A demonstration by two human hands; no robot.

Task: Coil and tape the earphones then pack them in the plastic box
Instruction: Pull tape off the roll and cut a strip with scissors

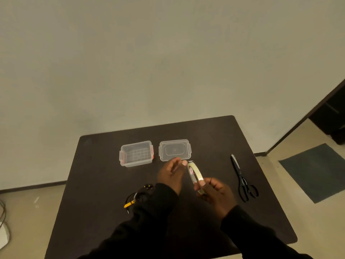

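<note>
Gripping the tape roll [195,174] above the table's [93,174] middle, the right hand [214,193] steadies it; the left hand [170,174] apparently pinches its end.

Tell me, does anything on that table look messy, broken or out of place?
Nothing stands out. The plastic box sits open beside its lid, scissors lie flat, earphones rest coiled, and both hands hold the tape roll.

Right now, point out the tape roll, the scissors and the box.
tape roll [194,171], head view, outer band of the roll
scissors [242,179], head view, near the pivot
box [136,162], head view, front wall
</note>
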